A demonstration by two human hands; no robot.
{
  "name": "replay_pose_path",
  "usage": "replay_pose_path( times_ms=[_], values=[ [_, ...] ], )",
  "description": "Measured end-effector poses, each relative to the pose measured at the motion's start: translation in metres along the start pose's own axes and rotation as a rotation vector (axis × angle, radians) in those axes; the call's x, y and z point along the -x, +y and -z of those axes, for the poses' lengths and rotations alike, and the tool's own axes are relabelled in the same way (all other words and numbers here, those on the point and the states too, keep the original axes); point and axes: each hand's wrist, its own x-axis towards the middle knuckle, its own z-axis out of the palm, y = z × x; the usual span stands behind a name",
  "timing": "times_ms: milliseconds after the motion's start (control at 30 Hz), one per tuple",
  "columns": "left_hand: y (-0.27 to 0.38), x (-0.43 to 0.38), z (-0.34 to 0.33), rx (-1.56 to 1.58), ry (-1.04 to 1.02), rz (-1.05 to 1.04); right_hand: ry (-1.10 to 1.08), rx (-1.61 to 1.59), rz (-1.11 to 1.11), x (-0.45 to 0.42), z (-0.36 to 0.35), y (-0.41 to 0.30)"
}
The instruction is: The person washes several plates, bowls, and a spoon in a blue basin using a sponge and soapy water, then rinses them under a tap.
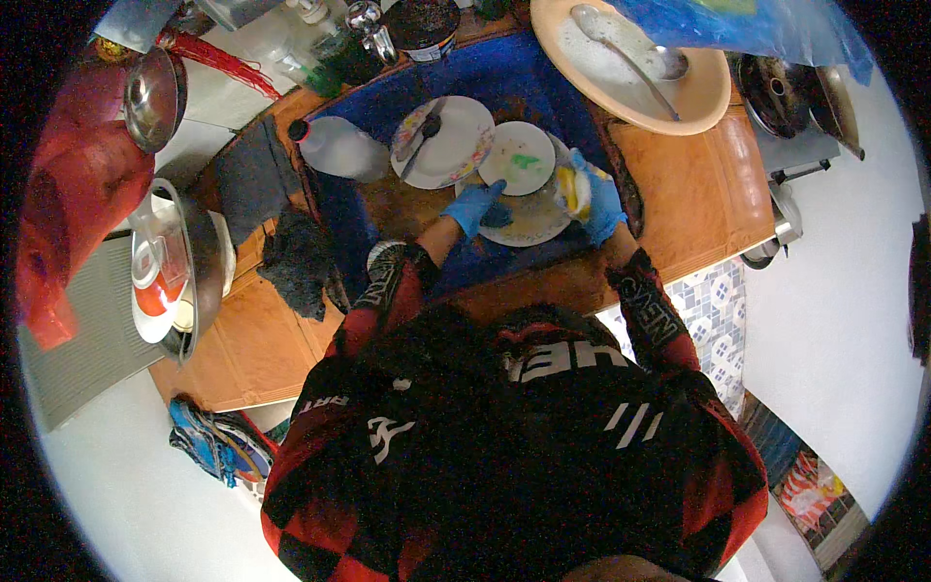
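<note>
Both my hands wear blue gloves over a blue sink basin (509, 76). My left hand (471, 206) grips the near left rim of a small white plate (513, 149) with a green smear on it. In my right hand (600, 202) is a yellow and white sponge (578, 190), just right of that plate. A larger plate with a patterned rim (527, 231) lies beneath, partly hidden. To the left rests a floral-rimmed plate (454, 149) with dark cutlery (422, 134) on it. Beside it lies a whitish plastic bottle (345, 148) with a dark cap.
A peach basin (709, 109) of cloudy water holds a ladle (633, 65) at the back right. The faucet (371, 29) is at the back. Dark cloth (298, 262) and a metal bowl of dishes (207, 291) sit on the orange-tiled counter (251, 349) at left.
</note>
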Motion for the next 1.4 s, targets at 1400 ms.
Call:
replay_pose_path(
  times_ms=[1400],
  values=[
    [0.057, 0.102, -0.006, -0.728, 0.796, -1.030, -0.381, 1.350, 0.942, -0.021, -0.114, 0.026]
  ],
)
